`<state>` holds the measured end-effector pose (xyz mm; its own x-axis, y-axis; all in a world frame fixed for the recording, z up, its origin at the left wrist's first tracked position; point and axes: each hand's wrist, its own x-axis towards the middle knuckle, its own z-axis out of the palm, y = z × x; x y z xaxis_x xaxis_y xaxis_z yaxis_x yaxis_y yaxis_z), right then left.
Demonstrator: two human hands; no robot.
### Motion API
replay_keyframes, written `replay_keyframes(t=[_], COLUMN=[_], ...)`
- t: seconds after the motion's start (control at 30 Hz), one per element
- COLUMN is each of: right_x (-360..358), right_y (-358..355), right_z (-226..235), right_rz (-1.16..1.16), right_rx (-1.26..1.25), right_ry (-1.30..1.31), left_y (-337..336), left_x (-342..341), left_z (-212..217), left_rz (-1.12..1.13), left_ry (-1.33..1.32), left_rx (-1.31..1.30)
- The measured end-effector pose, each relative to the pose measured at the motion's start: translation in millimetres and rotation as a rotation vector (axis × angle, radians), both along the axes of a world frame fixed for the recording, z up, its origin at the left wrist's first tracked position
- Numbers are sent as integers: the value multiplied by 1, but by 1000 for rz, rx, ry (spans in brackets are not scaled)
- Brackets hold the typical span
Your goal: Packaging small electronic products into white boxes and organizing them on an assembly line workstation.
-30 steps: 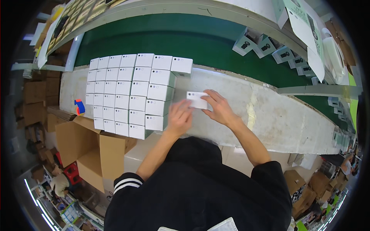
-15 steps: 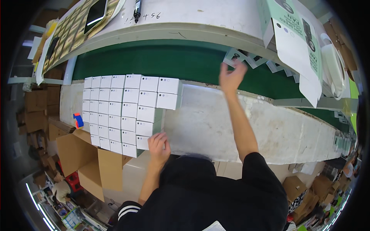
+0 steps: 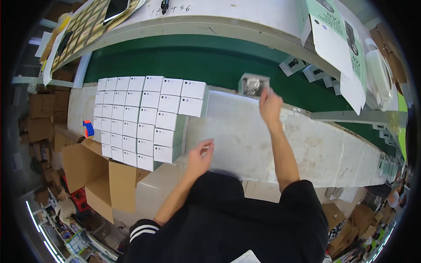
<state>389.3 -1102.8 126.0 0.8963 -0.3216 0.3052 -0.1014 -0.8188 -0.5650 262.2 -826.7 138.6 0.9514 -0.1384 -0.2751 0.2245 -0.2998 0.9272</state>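
Observation:
My right hand (image 3: 271, 107) grips a small carton (image 3: 253, 85) by its right side, above the far edge of the work surface. The carton is blurred and its upward face looks grey and dark. Over the near middle, my left hand (image 3: 201, 158) has curled fingers with a gap to the thumb and nothing in it. To its left stand several white cartons (image 3: 148, 99) in tight rows with small dots on their faces. The right end of the block is uneven, and greenish sides show there.
Behind the pale work surface (image 3: 307, 149) runs a green belt (image 3: 175, 57) carrying more small cartons (image 3: 293, 65) at the right. A shelf (image 3: 245, 26) overhangs it. An opened brown carton (image 3: 98, 175) stands near left, beside a blue and orange tape dispenser (image 3: 88, 129).
My right hand has taken a carton off the belt and drawn it nearer, over the surface's far edge. My left hand has left the block's near corner, moving right and slightly up.

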Motion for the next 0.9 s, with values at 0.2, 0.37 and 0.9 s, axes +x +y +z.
replay_keyframes(t=[0.2, 0.37, 0.9], right_x=[-118, -161, -109], right_y=[87, 107, 88], right_z=[2, -7, -11], right_rz=[93, 196, 479], right_rx=[223, 764, 576], right_ry=[126, 309, 210], left_y=[-11, 7, 23], left_x=[27, 23, 37], left_z=[-27, -38, -47], left_rz=[71, 5, -204], left_ry=[326, 529, -691], left_rx=[-363, -447, 163])
